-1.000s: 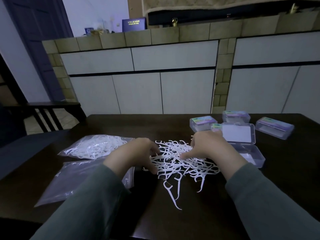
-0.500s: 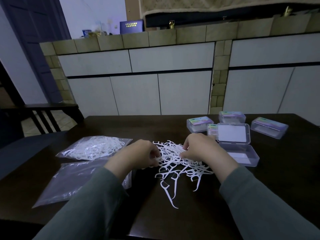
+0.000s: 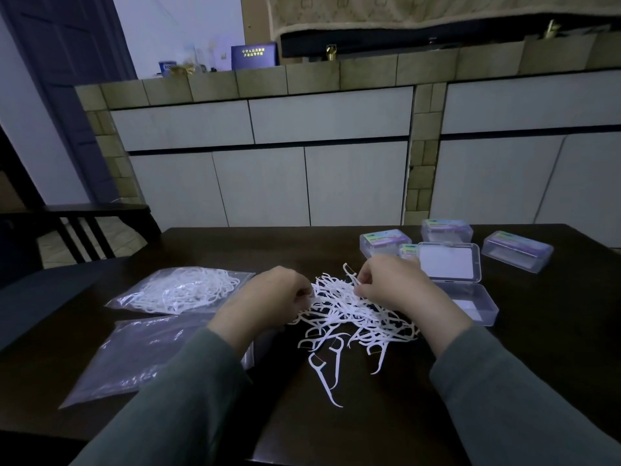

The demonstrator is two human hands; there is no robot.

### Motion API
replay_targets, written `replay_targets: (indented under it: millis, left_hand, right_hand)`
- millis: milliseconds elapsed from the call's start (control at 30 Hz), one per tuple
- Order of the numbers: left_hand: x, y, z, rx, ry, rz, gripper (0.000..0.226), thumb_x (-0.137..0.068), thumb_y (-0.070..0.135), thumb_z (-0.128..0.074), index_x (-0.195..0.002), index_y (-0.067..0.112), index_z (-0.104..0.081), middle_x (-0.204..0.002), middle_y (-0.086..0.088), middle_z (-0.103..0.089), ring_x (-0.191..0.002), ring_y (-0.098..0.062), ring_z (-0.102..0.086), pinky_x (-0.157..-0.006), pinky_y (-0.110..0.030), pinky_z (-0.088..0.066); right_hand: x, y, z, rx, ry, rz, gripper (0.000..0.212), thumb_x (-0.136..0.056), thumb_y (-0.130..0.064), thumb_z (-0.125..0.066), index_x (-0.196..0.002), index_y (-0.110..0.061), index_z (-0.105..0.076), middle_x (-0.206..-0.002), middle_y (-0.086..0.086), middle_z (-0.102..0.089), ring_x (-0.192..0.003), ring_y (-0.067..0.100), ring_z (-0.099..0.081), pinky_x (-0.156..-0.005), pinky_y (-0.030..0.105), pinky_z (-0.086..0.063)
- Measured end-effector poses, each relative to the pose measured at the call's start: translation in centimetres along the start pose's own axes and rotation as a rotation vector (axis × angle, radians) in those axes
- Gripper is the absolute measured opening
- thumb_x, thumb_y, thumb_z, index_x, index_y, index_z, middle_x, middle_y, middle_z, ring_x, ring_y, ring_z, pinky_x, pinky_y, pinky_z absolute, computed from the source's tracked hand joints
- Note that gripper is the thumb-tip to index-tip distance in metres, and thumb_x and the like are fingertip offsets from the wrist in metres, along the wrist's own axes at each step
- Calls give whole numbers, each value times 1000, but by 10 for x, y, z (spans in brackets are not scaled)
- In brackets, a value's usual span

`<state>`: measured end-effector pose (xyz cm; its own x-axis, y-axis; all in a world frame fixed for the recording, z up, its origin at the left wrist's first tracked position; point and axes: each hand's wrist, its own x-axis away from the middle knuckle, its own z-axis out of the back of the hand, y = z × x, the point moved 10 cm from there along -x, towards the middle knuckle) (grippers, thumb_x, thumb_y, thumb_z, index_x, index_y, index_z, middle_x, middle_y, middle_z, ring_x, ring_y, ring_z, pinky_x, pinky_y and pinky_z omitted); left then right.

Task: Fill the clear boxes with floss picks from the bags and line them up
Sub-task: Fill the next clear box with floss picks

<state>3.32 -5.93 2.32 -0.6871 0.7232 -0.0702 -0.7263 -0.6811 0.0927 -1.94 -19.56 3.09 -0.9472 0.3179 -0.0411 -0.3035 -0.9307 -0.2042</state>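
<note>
Our right hand [image 3: 391, 287] has lifted a floss pick [image 3: 351, 274] from the loose pile [image 3: 349, 317] on the tabletop [image 3: 386, 415], pinching it — our left hand [image 3: 268, 301] now curls into the pile's edge. The open clear box [image 3: 473, 297] waits beside, seemingly unfilled.

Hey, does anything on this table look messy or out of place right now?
Only the loose heap of white plastic floss picks on the dark wooden table, two stragglers nearest you. The closed clear plastic boxes behind sit at differing angles, not lined up.
</note>
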Motion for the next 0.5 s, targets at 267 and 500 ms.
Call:
replay_targets:
  millis: [267, 500]
  left_hand:
    - [9, 25, 35, -44, 353, -164, 18, -97, 25, -54, -108, 23, -68, -105, 9, -65, -99, -13, -55, -76, -27, -47]
    - [19, 45, 57, -60, 679, -228, 15, -76, 3, -76, -84, 15, -70, -79, 5, -66, -68, -17, -50, -50, -20, -31]
  right_hand:
    - [9, 5, 24, -60, 81, 38, 22, -96, -43, -53, -99, -28, -69, -98, -6, -71, -97, 16, -60, -101, 39, -29]
    - [10, 26, 45, -265, 176, 45, 16, -93, -42, -57, -95, -30, -69, -89, -13, -67, -97, 15, -58, -91, 36, -39]
